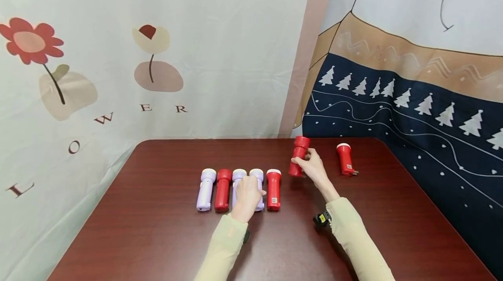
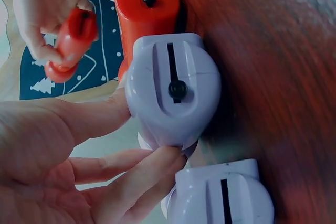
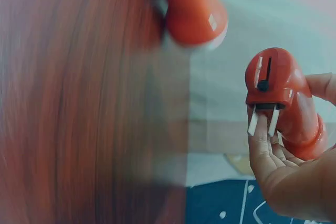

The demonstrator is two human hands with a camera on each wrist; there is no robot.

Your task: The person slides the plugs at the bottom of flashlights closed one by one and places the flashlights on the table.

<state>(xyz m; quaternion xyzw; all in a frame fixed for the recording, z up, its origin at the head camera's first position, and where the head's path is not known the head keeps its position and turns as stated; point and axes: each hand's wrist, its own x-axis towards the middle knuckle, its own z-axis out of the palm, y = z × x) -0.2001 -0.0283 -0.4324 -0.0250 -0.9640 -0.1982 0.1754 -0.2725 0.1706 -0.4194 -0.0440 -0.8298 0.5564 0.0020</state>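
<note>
My left hand (image 1: 247,193) pinches a lavender flashlight (image 2: 176,77) between thumb and fingers, in a row on the table. Another lavender flashlight (image 1: 237,177) stands just left of it, partly behind the hand. To its right lies a red flashlight (image 1: 273,190) with a pale rim. My right hand (image 1: 313,166) grips a second red flashlight (image 1: 299,152), raised and tilted over the table's back part. Two metal plug prongs (image 3: 273,121) stick out of its end in the right wrist view, beside a black slider.
The row's left end has a lavender flashlight (image 1: 206,189) and a red flashlight (image 1: 222,190). Farther right, a red flashlight (image 1: 345,159) lies alone, its prongs out. The dark wooden table (image 1: 157,228) meets a printed curtain (image 1: 235,54) at the back.
</note>
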